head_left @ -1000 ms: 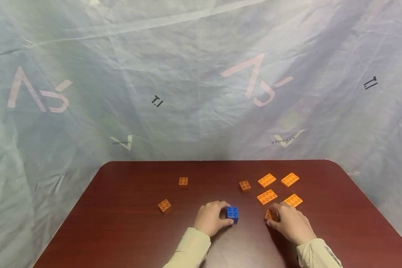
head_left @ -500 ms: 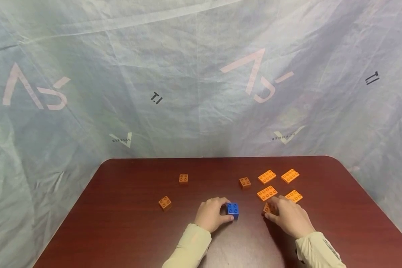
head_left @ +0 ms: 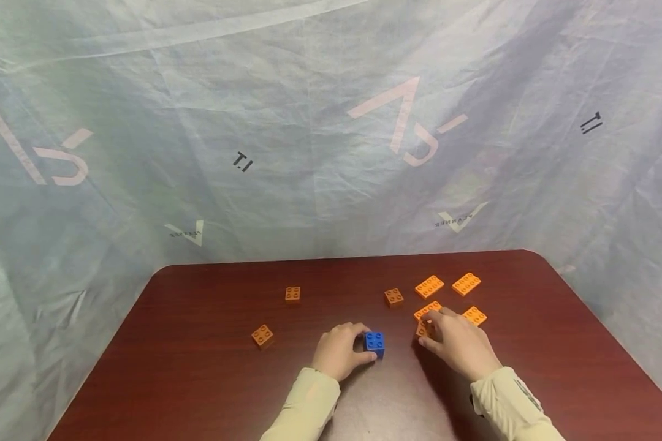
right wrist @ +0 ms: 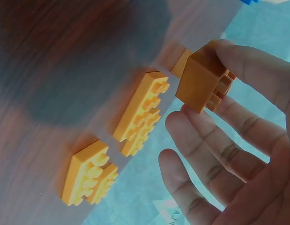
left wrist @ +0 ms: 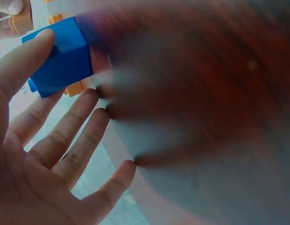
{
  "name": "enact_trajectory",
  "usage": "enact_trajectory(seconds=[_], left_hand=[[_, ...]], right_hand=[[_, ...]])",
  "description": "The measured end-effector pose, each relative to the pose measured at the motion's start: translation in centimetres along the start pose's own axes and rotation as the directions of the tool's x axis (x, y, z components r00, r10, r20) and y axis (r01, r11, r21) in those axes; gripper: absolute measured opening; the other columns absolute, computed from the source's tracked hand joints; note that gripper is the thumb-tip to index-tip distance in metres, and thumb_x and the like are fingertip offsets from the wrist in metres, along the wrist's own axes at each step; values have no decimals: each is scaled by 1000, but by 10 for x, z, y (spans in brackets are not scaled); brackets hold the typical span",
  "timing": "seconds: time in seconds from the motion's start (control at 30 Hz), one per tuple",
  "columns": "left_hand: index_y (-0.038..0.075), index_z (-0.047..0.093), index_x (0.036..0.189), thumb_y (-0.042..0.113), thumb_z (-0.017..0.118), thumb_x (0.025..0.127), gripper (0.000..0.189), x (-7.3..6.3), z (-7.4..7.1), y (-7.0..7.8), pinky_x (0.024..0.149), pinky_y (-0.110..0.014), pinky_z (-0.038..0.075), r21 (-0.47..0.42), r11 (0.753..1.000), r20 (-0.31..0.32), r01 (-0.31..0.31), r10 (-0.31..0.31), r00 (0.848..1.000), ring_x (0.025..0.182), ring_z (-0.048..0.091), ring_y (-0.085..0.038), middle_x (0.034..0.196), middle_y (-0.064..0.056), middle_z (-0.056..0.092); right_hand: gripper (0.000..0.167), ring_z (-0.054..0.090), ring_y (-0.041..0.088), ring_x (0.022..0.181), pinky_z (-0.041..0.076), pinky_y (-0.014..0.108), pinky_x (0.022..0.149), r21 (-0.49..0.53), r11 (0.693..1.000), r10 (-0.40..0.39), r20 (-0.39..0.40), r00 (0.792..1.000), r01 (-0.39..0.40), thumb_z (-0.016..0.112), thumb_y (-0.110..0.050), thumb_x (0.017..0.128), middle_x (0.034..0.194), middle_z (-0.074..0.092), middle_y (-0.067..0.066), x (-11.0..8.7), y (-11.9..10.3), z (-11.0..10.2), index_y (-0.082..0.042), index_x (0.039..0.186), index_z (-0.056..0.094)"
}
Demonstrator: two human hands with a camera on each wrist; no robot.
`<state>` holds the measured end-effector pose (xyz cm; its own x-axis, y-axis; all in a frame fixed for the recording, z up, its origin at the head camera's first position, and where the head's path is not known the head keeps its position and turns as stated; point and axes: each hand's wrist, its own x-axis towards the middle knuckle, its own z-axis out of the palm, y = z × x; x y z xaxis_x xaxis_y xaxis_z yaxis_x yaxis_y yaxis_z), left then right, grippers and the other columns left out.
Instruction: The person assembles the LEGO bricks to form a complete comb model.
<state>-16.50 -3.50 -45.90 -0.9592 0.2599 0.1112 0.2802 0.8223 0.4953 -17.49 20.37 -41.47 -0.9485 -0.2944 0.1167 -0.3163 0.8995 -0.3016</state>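
Note:
My left hand (head_left: 339,351) pinches a blue two-by-two toy brick (head_left: 374,344) between thumb and fingers, its studs facing up. In the left wrist view the thumb lies across the blue brick (left wrist: 67,56) while the other fingers spread below it. To the right, my right hand (head_left: 463,343) pinches a brownish-orange two-by-two brick (head_left: 422,331), partly hidden by the fingers. The right wrist view shows this brown-orange brick (right wrist: 198,79) held over the table, studs toward the palm. A short gap separates the two held bricks.
Thin orange two-by-four plates (head_left: 429,286) lie beyond and beside the right hand, one partly covered by it. Loose brown-orange bricks lie at the left (head_left: 262,336), back left (head_left: 292,294) and back middle (head_left: 394,297). A grey cloth (head_left: 309,153) hangs behind the dark red table (head_left: 198,380).
My right hand has moved left and slightly away with the brown-orange brick, closer to the blue one. The left hand keeps its hold in about the same place. The head view has shifted a little.

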Motion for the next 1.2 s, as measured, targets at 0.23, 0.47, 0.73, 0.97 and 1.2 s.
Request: enact_trajectory(seconds=[0.23,0.47,0.73,0.97,1.2], left_hand=[[16,73,112,34,88,80,39,1,2,0,86,-46,53,9,1000,-6,-4,4,1000,99,68,-23,106,-3,72],[16,73,113,33,88,80,40,1,0,1,86,-47,53,4,1000,-6,-7,7,1000,100,68,-25,108,-4,72],[15,73,113,33,88,80,40,2,-1,0,85,-46,53,-4,1000,-2,-8,8,1000,99,68,-24,105,-3,72],[16,73,111,34,88,79,39,2,2,-2,83,-44,53,4,1000,-10,-12,12,1000,96,68,-23,102,-2,71],[15,74,110,32,89,78,39,0,-1,0,83,-45,53,-8,1000,-9,-14,14,1000,97,68,-23,102,-3,72]], right_hand=[[39,48,11,61,46,36,53,0,999,-43,-34,998,43,85,-25,83,91,67,3,3,-7,-3,-7,115,72],[37,64,20,71,54,42,61,-6,996,-91,-62,994,91,85,-23,83,105,71,11,4,-16,-7,-8,114,72],[39,61,16,72,56,45,70,-23,989,-144,-73,987,143,85,-22,83,108,70,9,6,-25,-10,-9,117,72],[40,66,24,83,56,45,73,-23,980,-199,-89,976,198,85,-22,83,107,70,7,7,-31,-9,-9,118,72],[39,60,14,69,55,42,70,-14,965,-261,-106,960,261,86,-20,82,105,70,4,9,-38,-8,-9,117,73]])
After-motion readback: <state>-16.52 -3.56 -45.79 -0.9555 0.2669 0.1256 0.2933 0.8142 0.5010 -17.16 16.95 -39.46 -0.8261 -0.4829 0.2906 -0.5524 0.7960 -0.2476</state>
